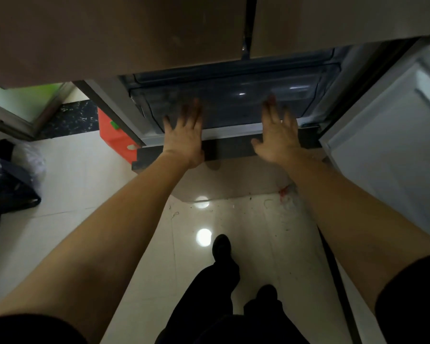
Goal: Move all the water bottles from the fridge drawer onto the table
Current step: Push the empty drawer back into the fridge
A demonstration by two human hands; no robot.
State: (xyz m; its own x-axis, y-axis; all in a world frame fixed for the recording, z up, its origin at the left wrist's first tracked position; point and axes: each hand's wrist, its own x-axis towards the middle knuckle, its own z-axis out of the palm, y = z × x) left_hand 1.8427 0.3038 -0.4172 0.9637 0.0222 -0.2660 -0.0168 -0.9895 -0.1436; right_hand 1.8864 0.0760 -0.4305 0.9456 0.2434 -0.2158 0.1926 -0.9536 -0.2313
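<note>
A: Hands?
B: Left hand (pixel 184 137) and right hand (pixel 277 137) flat, fingers spread, holding nothing, against the fridge drawer (pixel 233 103) front.
A: Bottles?
B: Can't tell; dark drawer, far centre.

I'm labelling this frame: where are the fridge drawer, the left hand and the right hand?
fridge drawer (pixel 233 105): head view, clear front wall.
left hand (pixel 184 137): head view, back of hand.
right hand (pixel 278 137): head view, back of hand.
</note>
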